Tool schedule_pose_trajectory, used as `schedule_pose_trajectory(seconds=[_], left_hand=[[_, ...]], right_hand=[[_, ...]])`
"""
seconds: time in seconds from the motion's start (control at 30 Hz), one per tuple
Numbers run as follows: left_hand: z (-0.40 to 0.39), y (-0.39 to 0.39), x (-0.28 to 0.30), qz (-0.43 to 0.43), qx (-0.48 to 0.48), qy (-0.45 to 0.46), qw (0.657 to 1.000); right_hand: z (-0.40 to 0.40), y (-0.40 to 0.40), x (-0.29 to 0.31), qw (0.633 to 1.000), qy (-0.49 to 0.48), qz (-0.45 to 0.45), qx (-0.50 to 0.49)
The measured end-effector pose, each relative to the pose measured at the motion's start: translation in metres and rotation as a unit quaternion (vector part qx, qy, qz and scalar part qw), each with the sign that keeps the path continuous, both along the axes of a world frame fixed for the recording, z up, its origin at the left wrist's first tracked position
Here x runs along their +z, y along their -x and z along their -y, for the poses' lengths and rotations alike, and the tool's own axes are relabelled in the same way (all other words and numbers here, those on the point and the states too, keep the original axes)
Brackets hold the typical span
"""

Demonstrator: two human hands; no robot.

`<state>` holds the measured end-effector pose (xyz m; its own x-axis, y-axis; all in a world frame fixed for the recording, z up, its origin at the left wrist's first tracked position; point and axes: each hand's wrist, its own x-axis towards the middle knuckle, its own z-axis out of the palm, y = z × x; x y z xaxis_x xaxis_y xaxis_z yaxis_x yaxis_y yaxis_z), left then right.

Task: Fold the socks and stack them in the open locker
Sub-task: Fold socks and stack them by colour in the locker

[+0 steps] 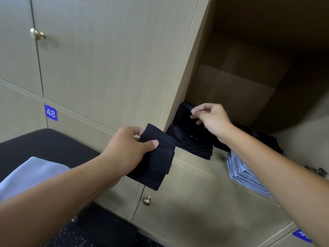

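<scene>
Left hand gripping folded sock

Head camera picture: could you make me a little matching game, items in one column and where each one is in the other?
Items:
1. Folded dark navy sock
2. Stack of folded dark socks
3. Stack of folded light blue cloths
4. Blue number tag reading 48

Places:
A. On a closed locker door
B. Held in the left hand
C. In the open locker, under the right hand
D. At the locker's front edge, right of the dark stack

Pairs: 1-B, 2-C, 3-D, 4-A
</scene>
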<state>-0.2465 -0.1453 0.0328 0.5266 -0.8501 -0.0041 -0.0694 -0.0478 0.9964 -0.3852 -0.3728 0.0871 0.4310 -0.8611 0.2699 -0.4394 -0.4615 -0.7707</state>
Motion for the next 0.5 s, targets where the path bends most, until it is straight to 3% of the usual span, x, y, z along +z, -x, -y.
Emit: schedule_pose_trajectory(seconds=[0.27, 0.5], left_hand=[[-0.002, 0.003, 0.0, -0.001, 0.028, 0.002, 1.0], [-0.004, 0.006, 0.005, -0.013, 0.052, 0.026, 0.998]], right_hand=[[-0.096, 0.019, -0.025, 0.978, -0.141, 0.022, 0.154], [-0.112, 0.024, -0.038, 0.953, -0.18, 0.084, 0.228]])
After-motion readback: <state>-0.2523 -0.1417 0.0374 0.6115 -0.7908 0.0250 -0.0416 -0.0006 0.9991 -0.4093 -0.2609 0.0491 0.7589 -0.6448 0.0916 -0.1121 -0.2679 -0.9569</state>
